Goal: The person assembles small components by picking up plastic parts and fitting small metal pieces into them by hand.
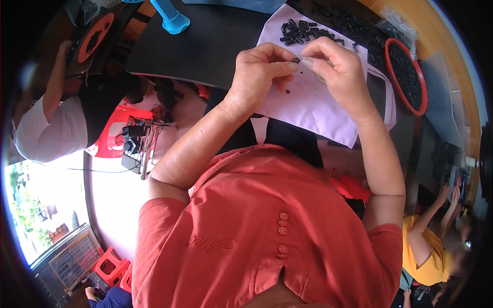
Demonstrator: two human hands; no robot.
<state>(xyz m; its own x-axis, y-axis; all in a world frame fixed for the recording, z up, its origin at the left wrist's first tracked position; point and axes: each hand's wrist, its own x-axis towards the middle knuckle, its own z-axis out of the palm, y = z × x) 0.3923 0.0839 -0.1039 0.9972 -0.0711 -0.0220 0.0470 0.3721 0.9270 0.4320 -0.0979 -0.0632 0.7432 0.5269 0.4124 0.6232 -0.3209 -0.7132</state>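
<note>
My left hand (pixel 259 72) and my right hand (pixel 334 66) meet over a pale lilac sheet (pixel 313 108) on the black table (pixel 205 46). Between the fingertips of both hands sits one small black plastic part (pixel 296 60). My left thumb and forefinger pinch it, and my right thumb and forefinger press against it from the other side. A heap of the same small black parts (pixel 303 32) lies on the sheet just beyond my hands. A couple of loose parts (pixel 286 91) lie under my left hand.
A red-rimmed round tray (pixel 408 77) full of black parts stands at the right. More black parts (pixel 354 23) are spread at the back. A blue stand (pixel 172 20) sits at the far left of the table. Other people work at left (pixel 51 118) and lower right (pixel 431 241).
</note>
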